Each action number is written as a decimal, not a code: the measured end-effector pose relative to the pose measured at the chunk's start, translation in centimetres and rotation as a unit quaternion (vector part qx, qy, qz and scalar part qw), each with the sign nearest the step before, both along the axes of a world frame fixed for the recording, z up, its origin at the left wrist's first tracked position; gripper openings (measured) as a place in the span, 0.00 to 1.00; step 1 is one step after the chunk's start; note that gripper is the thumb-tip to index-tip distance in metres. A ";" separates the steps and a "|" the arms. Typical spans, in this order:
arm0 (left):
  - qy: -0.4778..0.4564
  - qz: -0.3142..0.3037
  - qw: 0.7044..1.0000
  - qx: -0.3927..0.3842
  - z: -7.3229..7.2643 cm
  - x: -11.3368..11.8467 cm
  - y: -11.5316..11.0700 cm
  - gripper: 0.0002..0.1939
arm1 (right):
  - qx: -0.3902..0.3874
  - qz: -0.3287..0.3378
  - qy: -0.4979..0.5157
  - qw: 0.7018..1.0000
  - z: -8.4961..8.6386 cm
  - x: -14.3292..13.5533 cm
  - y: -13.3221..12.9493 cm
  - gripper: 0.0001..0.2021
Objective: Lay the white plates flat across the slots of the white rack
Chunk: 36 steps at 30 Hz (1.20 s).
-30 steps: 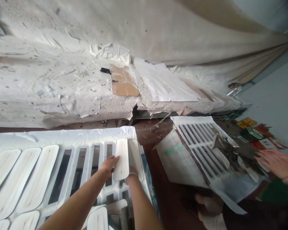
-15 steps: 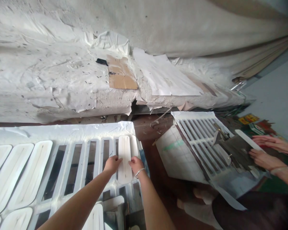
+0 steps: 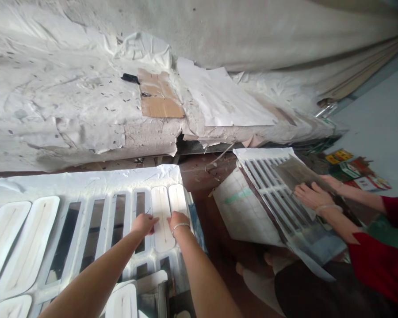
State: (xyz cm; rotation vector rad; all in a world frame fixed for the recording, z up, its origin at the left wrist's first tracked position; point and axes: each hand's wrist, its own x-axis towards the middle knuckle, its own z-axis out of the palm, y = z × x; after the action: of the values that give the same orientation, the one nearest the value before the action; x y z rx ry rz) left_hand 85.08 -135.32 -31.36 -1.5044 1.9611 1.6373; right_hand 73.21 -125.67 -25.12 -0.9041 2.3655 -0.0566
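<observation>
A long white panel [image 3: 163, 194] with rounded ends and a thin line down its middle lies over a slot of the white slatted rack [image 3: 82, 285]. My left hand [image 3: 145, 224] is closed at its left long edge, fingertips touching it. At the opposite edge, my right hand [image 3: 179, 221], with a bracelet at the wrist, pinches it between bent fingers. Right beside it lies a second white panel [image 3: 178, 197], partly hidden by my right hand. More such panels [image 3: 28, 247] rest on the rack's left side.
A co-worker's hands [image 3: 313, 196] press on a dark flat piece [image 3: 290, 172] over another slatted rack [image 3: 268, 170] at the right. Behind runs a white-covered bench [image 3: 86, 110] with a cardboard piece [image 3: 162, 106] on it. Below my hands stand loose white panels [image 3: 122, 300].
The panel between my hands has moved off the neighbouring panel and now lies left of it over a slot. The co-worker's hands have moved left and flattened the dark piece.
</observation>
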 end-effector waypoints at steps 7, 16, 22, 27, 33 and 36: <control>-0.027 -0.082 0.992 -0.092 2.6 -0.1 0.1 0.19 | 0.010 0.022 -0.004 1.000 0.3 -0.2 0.2 0.13; -0.052 -0.096 0.989 -0.097 2.5 -0.5 -0.2 0.19 | 0.033 0.022 -0.005 0.999 -0.8 -1.2 -0.5 0.13; -0.067 -0.095 0.990 -0.084 2.2 -0.5 -0.3 0.19 | 0.016 0.016 -0.010 1.000 -0.8 -2.3 0.5 0.14; -0.091 -0.123 0.984 -0.089 3.4 -1.0 -0.4 0.20 | -0.108 0.063 0.091 0.988 -1.0 -1.3 1.9 0.13; -0.146 -0.202 0.959 -0.132 4.6 -1.8 -1.2 0.17 | -0.143 0.225 0.109 0.958 -4.9 1.1 3.3 0.26; -0.166 -0.245 0.933 -0.203 5.1 -2.0 -1.1 0.17 | -0.128 0.225 0.119 0.959 -5.6 1.6 3.6 0.28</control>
State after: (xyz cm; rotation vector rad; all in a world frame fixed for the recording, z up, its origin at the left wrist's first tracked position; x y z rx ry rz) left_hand 83.10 -136.40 -26.27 -1.1572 2.3072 0.7551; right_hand 74.81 -122.05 -30.70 -1.6381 2.3390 -0.0777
